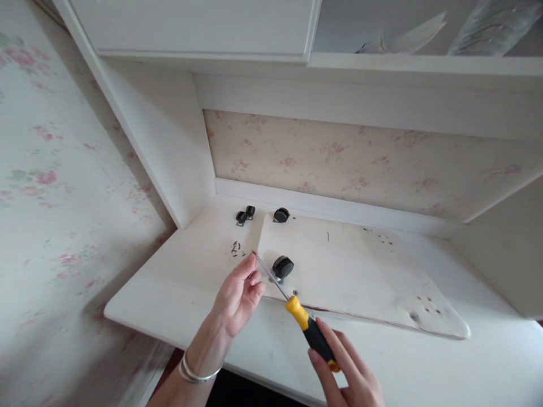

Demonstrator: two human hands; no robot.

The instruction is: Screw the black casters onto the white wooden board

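Observation:
My right hand [345, 362] grips a screwdriver [311, 333] by its yellow and black handle, the shaft pointing up and left. At its tip, my left hand [240, 294] pinches a tiny dark piece that looks like a screw [253, 252], mostly hidden by the fingertips. Just right of the shaft, a black caster [283, 267] stands on the near left corner of a white board [352, 271]. Another caster [281, 215] sits at the board's far left corner. Several small dark screws [236, 247] lie loose beyond my left fingers.
Two more black casters [245, 215] rest on the white desk [169, 294], left of the board. Groups of small holes [428, 305] mark the board's right end. A side panel [165, 135] rises at left, and a cabinet [203, 28] overhangs the desk.

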